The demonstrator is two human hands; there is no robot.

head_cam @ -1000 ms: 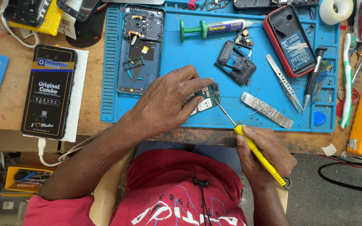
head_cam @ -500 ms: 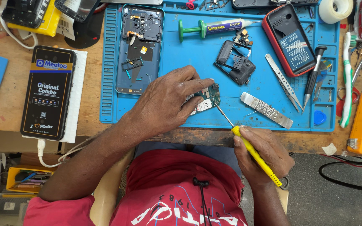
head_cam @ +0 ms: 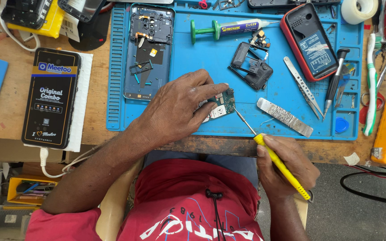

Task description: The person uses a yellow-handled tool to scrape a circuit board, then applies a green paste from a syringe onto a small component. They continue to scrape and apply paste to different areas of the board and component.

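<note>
Blue mat (head_cam: 193, 58): left hand (head_cam: 175, 111) pins circuit board (head_cam: 223, 103) (screwdriver (head_cam: 278, 163) touching).

1 head-worn camera looks straight down, close over the counter (head_cam: 32, 27), with the blue mat (head_cam: 202, 62) above and the person's lap below

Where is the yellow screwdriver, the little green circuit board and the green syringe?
yellow screwdriver (head_cam: 282, 167), head view, on the middle of its yellow handle.
little green circuit board (head_cam: 224, 103), head view, on its green face beside the fingertips.
green syringe (head_cam: 228, 29), head view, on its barrel.
</note>
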